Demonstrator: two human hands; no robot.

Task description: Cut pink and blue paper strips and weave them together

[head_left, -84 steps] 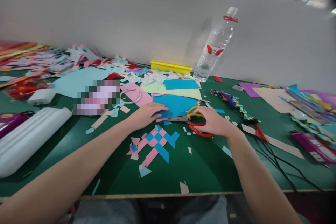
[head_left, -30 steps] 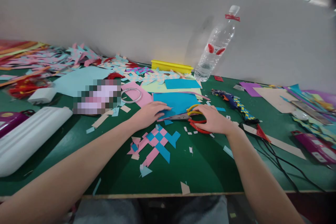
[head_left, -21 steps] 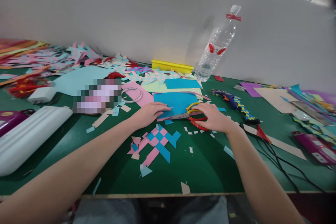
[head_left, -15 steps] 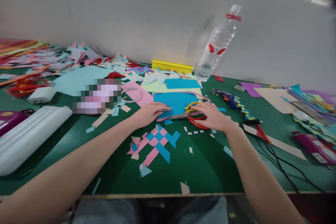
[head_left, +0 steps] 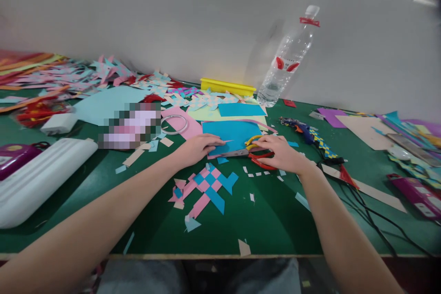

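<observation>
A pair of scissors [head_left: 237,153] with yellow and red handles is in my right hand [head_left: 280,152]. Its metal blades point left, along the near edge of a blue sheet of paper [head_left: 237,129]. My left hand [head_left: 198,150] is closed at the left near corner of that sheet, close to the blade tips; its thumb is partly hidden. A thin pink sliver [head_left: 228,141] juts out from its fingertips over the blue paper. Just in front of both hands lies a woven pink-and-blue paper figure [head_left: 208,179], flat on the table.
Behind the hands are a roll of tape [head_left: 174,124], another blue paper [head_left: 241,110], a yellow holder [head_left: 227,87] and a tilted plastic bottle [head_left: 287,62]. A blurred-out phone-like object [head_left: 132,126] and a long white case [head_left: 44,181] lie left. Cables [head_left: 365,213] run at right.
The view has shifted slightly. More of the pink sliver shows beyond my left fingertips. Both hands stay nearly in place at the blue paper, and the scissors have barely moved.
</observation>
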